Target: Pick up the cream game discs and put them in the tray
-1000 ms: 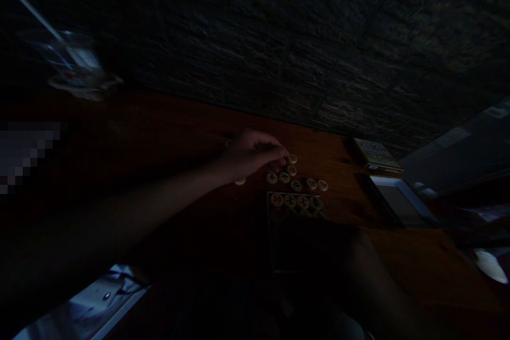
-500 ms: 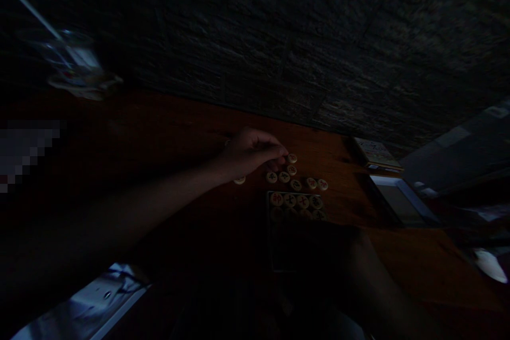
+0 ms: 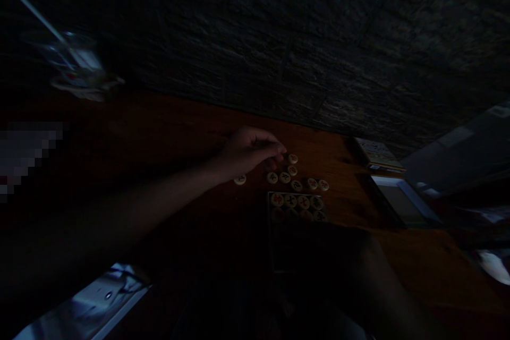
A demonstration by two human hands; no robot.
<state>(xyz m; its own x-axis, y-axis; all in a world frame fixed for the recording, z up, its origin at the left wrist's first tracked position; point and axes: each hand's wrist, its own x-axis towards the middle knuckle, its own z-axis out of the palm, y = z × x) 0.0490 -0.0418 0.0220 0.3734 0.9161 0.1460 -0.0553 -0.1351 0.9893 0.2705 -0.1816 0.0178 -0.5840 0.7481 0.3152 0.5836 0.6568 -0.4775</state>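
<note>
The light is very dim. My left hand [image 3: 249, 151] reaches across a wooden table [image 3: 167, 133], its fingers curled and pinched together just left of a round game piece [image 3: 292, 159]. Whether anything sits in the pinch is hidden. Several cream discs with red or dark marks [image 3: 285, 177] lie loose below the fingertips, and one disc [image 3: 239, 180] lies under the wrist. A dark shallow box [image 3: 271, 234] holds more discs [image 3: 297, 202] in rows. My right arm [image 3: 374, 281] lies in shadow by the box, its hand too dark to read.
A glass with a straw on a saucer [image 3: 75, 64] stands at the far left. A flat printed box [image 3: 376, 153] and a white-rimmed tray [image 3: 400, 202] lie to the right. A shiny plastic bag [image 3: 91, 303] sits at the near left. A stone wall [image 3: 303, 37] rises behind the table.
My left hand has shifted slightly, uncovering more of the disc under the wrist. The fingers stay pinched by the loose discs.
</note>
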